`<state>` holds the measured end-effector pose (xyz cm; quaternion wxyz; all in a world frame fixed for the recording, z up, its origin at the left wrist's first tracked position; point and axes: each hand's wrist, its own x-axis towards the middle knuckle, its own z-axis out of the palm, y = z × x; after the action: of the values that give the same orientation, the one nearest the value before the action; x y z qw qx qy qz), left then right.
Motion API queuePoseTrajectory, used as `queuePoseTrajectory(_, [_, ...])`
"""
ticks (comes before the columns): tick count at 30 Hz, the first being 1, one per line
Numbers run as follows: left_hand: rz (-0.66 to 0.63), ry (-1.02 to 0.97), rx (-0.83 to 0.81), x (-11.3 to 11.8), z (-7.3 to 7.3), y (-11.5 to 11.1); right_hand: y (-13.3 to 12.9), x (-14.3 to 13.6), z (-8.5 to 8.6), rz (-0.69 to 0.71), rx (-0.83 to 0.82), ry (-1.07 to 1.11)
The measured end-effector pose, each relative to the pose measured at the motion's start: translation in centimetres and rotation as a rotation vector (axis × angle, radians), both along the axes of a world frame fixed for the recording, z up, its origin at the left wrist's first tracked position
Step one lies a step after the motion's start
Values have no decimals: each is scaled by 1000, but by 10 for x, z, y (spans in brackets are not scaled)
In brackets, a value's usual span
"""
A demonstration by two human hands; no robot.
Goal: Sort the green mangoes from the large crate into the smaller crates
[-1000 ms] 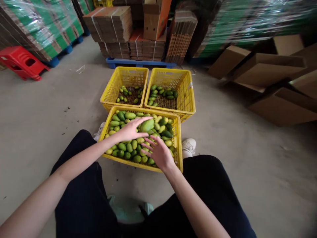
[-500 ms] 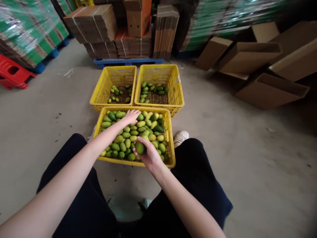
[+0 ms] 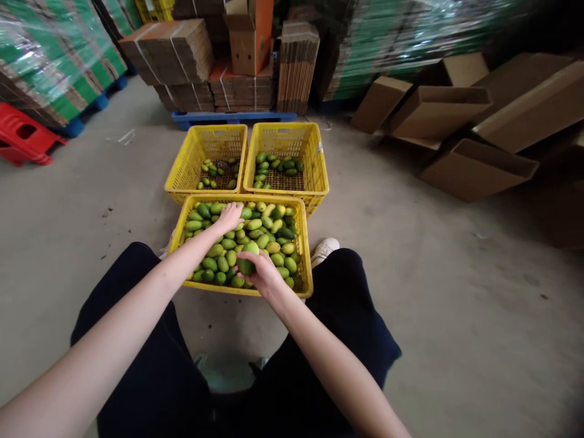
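Note:
A yellow crate full of green and yellowish fruits stands between my knees. My right hand is wrapped round a green fruit above the front part of this crate. Over its back part, my left hand reaches down among the fruits with its fingers bent; what its fingertips touch is too small to tell. Behind stand two more yellow crates, a left one and a right one, each with several green fruits on the bottom.
Cardboard stacks rest on a blue pallet behind the crates. Cardboard boxes lie at the right. A red plastic stool is at the far left, beside a wrapped green stack. My white shoe is right of the full crate.
My left hand has drawn its spread fingers inward and bent them down onto the fruits. The right hand still holds its fruit. The view has shifted slightly.

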<state>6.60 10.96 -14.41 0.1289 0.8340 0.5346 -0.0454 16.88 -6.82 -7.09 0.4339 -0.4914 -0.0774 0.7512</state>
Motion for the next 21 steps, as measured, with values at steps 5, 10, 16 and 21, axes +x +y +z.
queuePoseTrajectory(5, [43, -160, -136, -14, 21, -21, 4, 0, -8, 24, 47, -34])
queuePoseTrajectory(10, [185, -447, -358, -54, 46, -73, 0, -11, -11, 57, 75, -133])
queuePoseTrajectory(16, [577, -1202, -862, -107, 70, -142, -30, -37, 0, 136, 211, -162])
queuePoseTrajectory(21, [485, -1435, -875, -121, 103, -179, -55, -33, 25, 145, 365, -203])
